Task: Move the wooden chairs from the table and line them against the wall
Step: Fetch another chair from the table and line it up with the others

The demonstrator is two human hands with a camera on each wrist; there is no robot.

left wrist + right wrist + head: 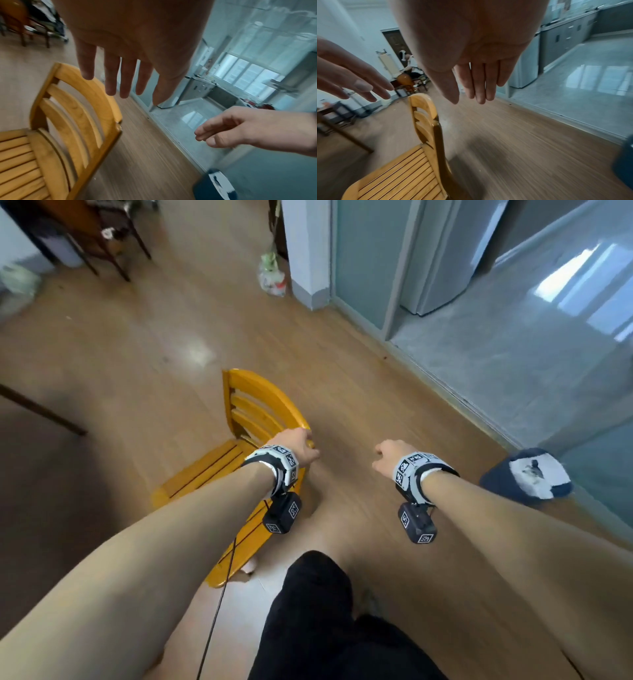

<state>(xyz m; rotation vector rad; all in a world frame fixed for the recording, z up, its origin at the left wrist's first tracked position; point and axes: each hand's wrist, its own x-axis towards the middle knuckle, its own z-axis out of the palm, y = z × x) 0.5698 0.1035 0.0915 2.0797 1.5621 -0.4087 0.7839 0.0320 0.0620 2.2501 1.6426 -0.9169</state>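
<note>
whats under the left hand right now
The top rail of the yellow wooden chair lies below the left hand, whose fingers are straight and apart from it. Beneath is the wood floor. The chair's legs are out of sight.

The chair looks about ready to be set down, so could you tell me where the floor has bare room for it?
Bare wood floor runs between the chair and the glass door track. It is crowded far left by the dark chairs, near the plastic bag at the pillar, and at the slipper.
</note>
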